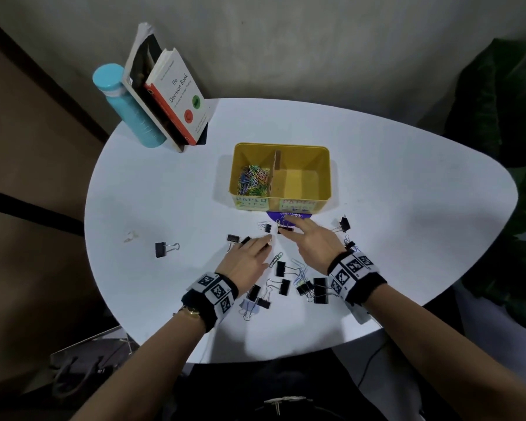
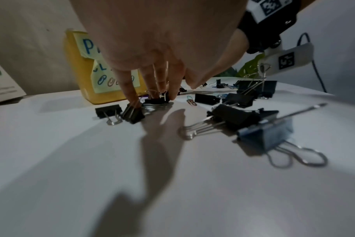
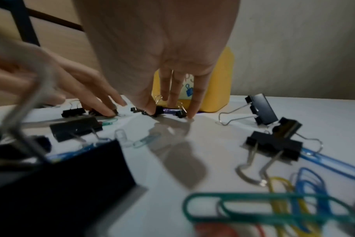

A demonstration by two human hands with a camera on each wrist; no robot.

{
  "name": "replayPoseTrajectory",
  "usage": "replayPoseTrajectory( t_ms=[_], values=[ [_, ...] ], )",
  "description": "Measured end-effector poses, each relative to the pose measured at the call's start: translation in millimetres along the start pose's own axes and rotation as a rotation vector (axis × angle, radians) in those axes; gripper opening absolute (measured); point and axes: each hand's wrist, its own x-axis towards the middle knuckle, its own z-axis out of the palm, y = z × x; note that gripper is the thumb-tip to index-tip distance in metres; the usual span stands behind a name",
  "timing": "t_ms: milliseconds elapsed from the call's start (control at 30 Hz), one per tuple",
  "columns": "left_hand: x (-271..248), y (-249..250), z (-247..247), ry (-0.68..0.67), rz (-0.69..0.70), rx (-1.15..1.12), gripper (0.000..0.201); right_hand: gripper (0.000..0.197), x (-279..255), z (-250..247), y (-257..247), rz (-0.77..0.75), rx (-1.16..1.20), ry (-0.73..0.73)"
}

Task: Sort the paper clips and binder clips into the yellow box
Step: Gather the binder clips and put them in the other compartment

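The yellow box (image 1: pixel 324 177) stands mid-table; its left compartment holds coloured paper clips (image 1: pixel 253 180) and its right compartment shows only bare floor. Black binder clips (image 1: pixel 320 289) and a few paper clips (image 1: pixel 275 259) lie scattered in front of it. My left hand (image 1: pixel 263 241) reaches down with straight fingers (image 2: pixel 130 94) touching small black binder clips (image 2: pixel 133 113). My right hand (image 1: pixel 286 229) comes down beside it, thumb and straight fingertips (image 3: pixel 192 112) set around a small black binder clip (image 3: pixel 159 110) just before the box. Neither clip is lifted.
A teal bottle (image 1: pixel 128 107) and leaning books (image 1: pixel 176 95) stand at the back left. One binder clip (image 1: pixel 161 249) lies alone on the left. A purple round sticker (image 1: pixel 301 215) shows under the box front. A plant (image 1: pixel 504 147) is at the right.
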Motion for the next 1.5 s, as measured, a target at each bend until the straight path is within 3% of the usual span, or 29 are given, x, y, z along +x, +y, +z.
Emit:
replayPoseTrajectory(
  t_ms=[133,300,367,433,500,667,767,833,933,1067,1133,1400,1500],
  values=[
    [-23.7,-13.2,8.0,0.151,0.056,0.035,0.033,0.063,-15.0,0.4,7.4,0.001,-0.055,-0.001],
    [-35.5,-33.7,3.2,0.224,-0.089,0.141,0.033,0.061,-20.5,-3.6,11.4,0.002,-0.121,0.031],
    [-24.2,-26.5,-5.8,0.168,-0.147,0.127,0.047,0.068,-10.1,-3.6,2.4,-0.032,-0.148,-0.008],
    [-7.1,-13.3,-9.8,0.069,-0.131,0.085,0.069,0.074,-0.3,-2.5,-6.7,-0.042,-0.173,-0.083],
    [9.3,-1.7,-13.1,-0.03,-0.123,0.092,0.077,0.075,3.8,-0.8,-11.3,-0.016,-0.196,-0.174],
    [11.0,1.6,-5.0,-0.128,-0.13,0.203,0.054,0.072,-18.2,2.0,2.2,-0.08,-0.211,-0.188],
    [-7.7,-3.8,-1.3,-0.097,-0.17,0.25,0.055,0.079,-38.4,4.8,14.7,-0.138,-0.249,-0.136],
    [-11.5,-7.7,-2.2,-0.054,-0.218,0.248,0.061,0.086,-38.0,3.0,15.3,-0.09,-0.218,-0.098],
    [5.1,-7.0,-5.4,-0.094,-0.187,0.228,0.072,0.082,-19.0,-4.3,9.0,0.015,-0.225,-0.062],
    [28.1,-5.1,-4.2,-0.139,-0.155,0.157,0.069,0.077,-1.7,-7.8,3.3,0.086,-0.284,-0.164],
    [28.3,-6.7,-0.6,-0.111,-0.134,0.108,0.064,0.075,-4.4,-5.3,4.4,0.065,-0.277,-0.157],
    [3.9,2.1,23.6,0.135,-0.031,-0.115,0.04,0.069,-51.8,4.7,24.8,-0.275,-0.173,-0.073],
    [8.7,8.4,28.9,0.235,-0.035,-0.195,0.03,0.056,-61.0,3.9,30.4,-0.16,-0.023,0.024]
  ],
)
